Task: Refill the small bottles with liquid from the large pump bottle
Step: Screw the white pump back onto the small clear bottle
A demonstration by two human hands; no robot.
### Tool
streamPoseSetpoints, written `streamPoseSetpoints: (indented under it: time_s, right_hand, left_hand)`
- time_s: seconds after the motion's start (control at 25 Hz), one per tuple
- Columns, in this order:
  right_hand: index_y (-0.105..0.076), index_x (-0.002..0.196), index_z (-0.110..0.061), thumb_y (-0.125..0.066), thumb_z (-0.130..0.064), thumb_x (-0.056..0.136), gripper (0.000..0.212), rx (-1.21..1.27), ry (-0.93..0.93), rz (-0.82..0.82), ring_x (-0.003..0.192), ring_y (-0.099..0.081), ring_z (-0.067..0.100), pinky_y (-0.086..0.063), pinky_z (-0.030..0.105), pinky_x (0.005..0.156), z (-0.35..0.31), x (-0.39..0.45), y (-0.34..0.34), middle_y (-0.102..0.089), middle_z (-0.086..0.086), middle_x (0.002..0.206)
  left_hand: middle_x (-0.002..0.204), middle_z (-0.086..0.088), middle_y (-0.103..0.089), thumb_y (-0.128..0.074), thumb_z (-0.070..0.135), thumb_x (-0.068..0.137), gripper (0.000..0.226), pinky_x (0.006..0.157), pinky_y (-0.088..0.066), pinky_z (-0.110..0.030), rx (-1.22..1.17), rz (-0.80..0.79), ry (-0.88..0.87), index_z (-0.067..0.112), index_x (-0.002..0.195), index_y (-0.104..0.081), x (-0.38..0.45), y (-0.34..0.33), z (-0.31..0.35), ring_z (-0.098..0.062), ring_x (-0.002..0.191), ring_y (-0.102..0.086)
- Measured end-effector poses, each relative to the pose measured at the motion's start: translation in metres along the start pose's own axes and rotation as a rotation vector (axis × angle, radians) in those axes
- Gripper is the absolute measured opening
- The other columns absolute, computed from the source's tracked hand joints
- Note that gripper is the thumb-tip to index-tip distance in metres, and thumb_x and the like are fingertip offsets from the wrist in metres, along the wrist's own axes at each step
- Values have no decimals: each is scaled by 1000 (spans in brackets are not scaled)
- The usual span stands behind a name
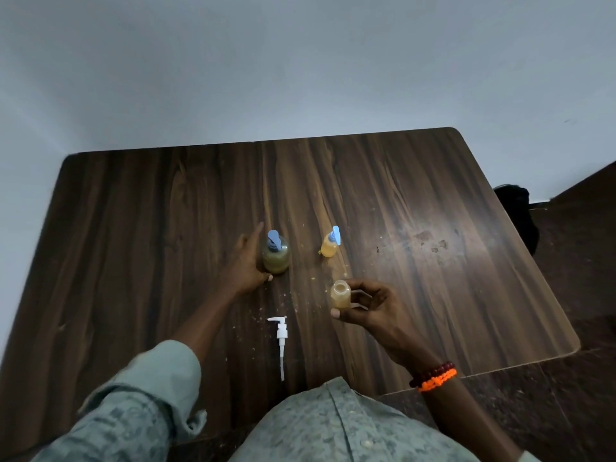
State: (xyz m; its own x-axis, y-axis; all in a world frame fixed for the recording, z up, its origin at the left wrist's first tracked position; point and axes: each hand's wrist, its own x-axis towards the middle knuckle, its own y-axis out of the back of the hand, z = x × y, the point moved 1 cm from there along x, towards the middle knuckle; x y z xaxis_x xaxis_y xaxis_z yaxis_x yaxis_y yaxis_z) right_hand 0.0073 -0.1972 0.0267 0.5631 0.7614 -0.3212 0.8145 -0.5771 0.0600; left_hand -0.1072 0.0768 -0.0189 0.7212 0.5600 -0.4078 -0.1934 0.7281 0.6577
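A round bottle point(276, 258) of murky olive-amber liquid with a blue pump top stands mid-table. My left hand point(245, 265) is against its left side, thumb at its base, index finger stretched out. My right hand point(370, 306) holds a small uncapped bottle point(340, 294) of amber liquid upright, just above the table, its mouth open. Another small bottle point(329, 245) with orange liquid and a blue flip cap stands apart, behind my right hand. A white pump head point(282, 338) with its long tube lies flat on the table near me.
The dark wooden table point(433, 261) carries small crumbs and drips around the bottles and smudges at the right. A pale wall runs behind it. A black object point(520, 211) sits past the right edge, above dark flooring.
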Motion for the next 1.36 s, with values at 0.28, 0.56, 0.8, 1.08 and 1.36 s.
streamPoseSetpoints:
  time_s: [0.28, 0.56, 0.8, 1.08, 1.36]
  right_hand:
    - [-77, 108, -22, -90, -11, 75, 37, -38, 17, -74, 112, -72, 20, -58, 55, 100, 1, 1, -6, -77, 0, 119]
    - [-77, 110, -22, -88, -8, 76, 38, -56, 14, -164, 112, -72, 19, -58, 56, 100, 2, -3, -10, -77, 0, 118]
    - [-78, 105, -31, -89, -12, 75, 37, -56, 33, -164, 108, -74, 17, -60, 49, 97, 1, -5, -6, -78, -2, 116]
    - [-78, 109, -21, -89, -11, 77, 35, -47, 32, -140, 103, -76, 19, -62, 44, 92, 8, -8, -4, -80, 2, 112]
    - [-77, 111, -19, -89, -10, 77, 37, -58, 55, -147, 100, -75, 19, -64, 42, 89, 2, -8, -8, -79, -2, 112]
  left_hand:
    - [90, -12, -69, -91, 49, 77, 51, 75, -54, -41, 13, -96, 404, 7, 92, -66, -51, -71, -36, -25, 82, -66]
    - [115, -24, -76, -93, 37, 78, 50, 78, -61, -38, -85, -61, 447, 1, 106, -72, -67, -106, -32, -39, 106, -76]
    - [90, -20, -77, -83, 20, 91, 21, 80, -55, -48, -255, 80, 325, 0, 86, -77, -84, -89, -9, -33, 87, -74]
    - [94, 13, -84, -83, 35, 91, 13, 77, -63, -17, -701, 619, -191, 29, 103, -84, -142, -16, 62, -6, 86, -81]
    - [101, 5, -81, -83, 18, 91, 19, 82, -63, -20, -682, 667, -488, 16, 110, -80, -157, -19, 97, -15, 94, -81]
